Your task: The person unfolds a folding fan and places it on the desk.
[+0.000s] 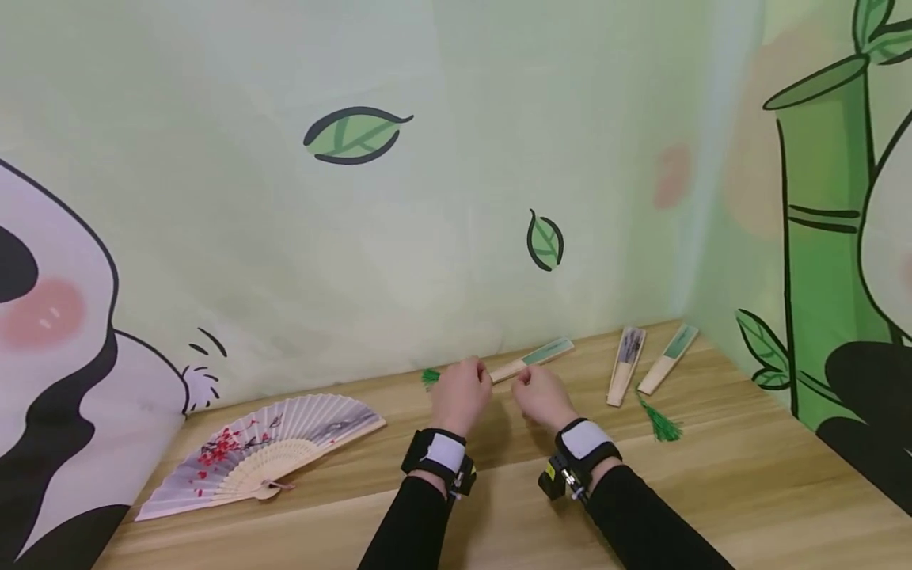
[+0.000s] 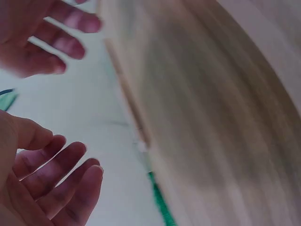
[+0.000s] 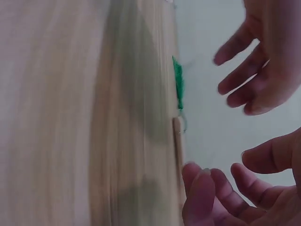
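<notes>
A closed folding fan (image 1: 534,360) with bamboo ribs and a green top lies at the back of the wooden table (image 1: 712,491), against the wall. Its green tassel (image 1: 431,378) trails off to the left. My left hand (image 1: 461,396) hovers at the fan's handle end with its fingers relaxed and holding nothing. My right hand (image 1: 543,393) is just right of it, also open. In the blurred right wrist view my right fingertips (image 3: 200,186) sit beside the fan's thin stick (image 3: 178,141), below the tassel (image 3: 178,87); contact is unclear. The left wrist view shows my spread left fingers (image 2: 61,183).
An open paper fan (image 1: 264,455) painted with red blossoms lies at the front left. Two more closed fans (image 1: 626,366) (image 1: 667,359) lie at the back right, a green tassel (image 1: 663,423) trailing from one. A printed backdrop (image 1: 427,237) closes the back and right sides.
</notes>
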Motion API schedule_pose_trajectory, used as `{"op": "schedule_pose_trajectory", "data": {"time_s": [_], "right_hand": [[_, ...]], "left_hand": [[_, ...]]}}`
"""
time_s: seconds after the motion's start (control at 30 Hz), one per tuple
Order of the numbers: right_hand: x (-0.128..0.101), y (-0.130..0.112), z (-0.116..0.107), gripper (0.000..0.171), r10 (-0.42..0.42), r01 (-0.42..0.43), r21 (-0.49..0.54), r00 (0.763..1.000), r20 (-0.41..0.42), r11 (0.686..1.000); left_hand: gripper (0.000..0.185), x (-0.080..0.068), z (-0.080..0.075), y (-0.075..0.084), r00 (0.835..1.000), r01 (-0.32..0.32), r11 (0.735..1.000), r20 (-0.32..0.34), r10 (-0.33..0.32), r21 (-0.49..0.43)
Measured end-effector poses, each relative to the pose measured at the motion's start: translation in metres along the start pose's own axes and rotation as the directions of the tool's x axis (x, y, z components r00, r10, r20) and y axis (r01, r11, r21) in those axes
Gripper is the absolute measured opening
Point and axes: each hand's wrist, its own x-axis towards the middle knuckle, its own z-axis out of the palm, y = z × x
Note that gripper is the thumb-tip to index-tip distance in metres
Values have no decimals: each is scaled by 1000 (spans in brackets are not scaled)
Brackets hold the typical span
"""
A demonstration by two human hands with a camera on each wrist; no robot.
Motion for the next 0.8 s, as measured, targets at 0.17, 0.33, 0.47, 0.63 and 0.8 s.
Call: {"op": "schedule_pose_trajectory", "data": {"time_s": [0.17,0.33,0.47,0.63,0.8], "right_hand": [[6,5,-1,22,206,-222,174,973,105,959],[9,1,1,35,284,-313,267,948,141,911],[13,-2,3,34,328,-370,328,928,179,869],[17,-2,3,34,355,-408,409,913,201,817],[21,1,-2,32,380,-419,449,908,179,789]], "left_hand": [[14,8,29,-6,991,28,998,131,-34,50],[26,16,52,-18,978,68,990,189,-90,123],[31,23,60,-20,980,73,983,169,-102,169],[33,31,62,-13,987,68,978,132,-95,195],[36,38,62,1,987,67,975,126,-95,211]]}}
